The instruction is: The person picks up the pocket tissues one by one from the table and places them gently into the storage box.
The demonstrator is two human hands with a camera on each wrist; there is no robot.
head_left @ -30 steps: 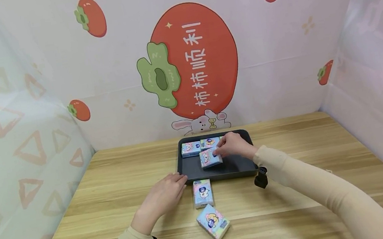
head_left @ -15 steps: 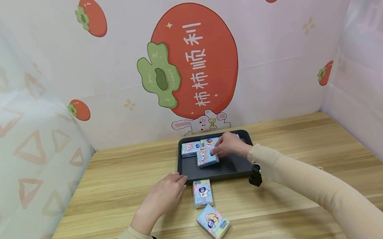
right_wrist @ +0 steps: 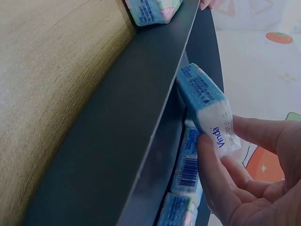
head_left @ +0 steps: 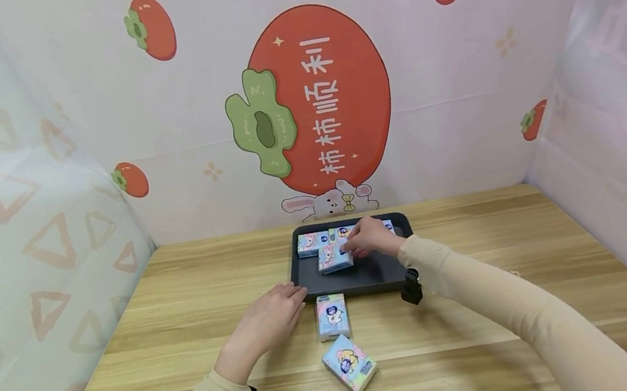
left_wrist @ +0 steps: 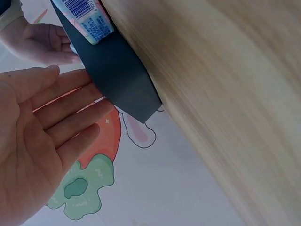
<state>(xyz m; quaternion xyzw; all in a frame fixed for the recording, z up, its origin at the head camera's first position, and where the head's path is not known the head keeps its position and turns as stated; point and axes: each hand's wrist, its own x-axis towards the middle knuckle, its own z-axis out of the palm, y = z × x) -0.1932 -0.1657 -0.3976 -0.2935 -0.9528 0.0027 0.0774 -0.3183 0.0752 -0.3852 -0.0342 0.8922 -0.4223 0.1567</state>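
Note:
My right hand (head_left: 373, 238) pinches the end of a blue tissue pack (head_left: 332, 257) with a cartoon print. The right wrist view shows the white "Vinda" end of that pack (right_wrist: 220, 127) between thumb and fingers, tilted over the dark tray (head_left: 374, 274). Along the tray's back side lie other tissue packs, one at the left (head_left: 310, 242), one in the middle (head_left: 339, 232) and one at the right (head_left: 389, 225), partly behind my hand. With fingers extended, my left hand (head_left: 272, 316) touches the tray's front left corner.
In front of the tray, one tissue pack (head_left: 332, 317) lies lengthwise against its edge. Nearer to me a second pack (head_left: 349, 364) lies askew on the wooden table (head_left: 460, 361). A printed cloth backdrop (head_left: 436, 133) rises behind the table, with side walls left and right.
My right hand has moved slightly left over the tray with its tissue pack, uncovering more of the pack at the back right. The left hand has stayed at the corner.

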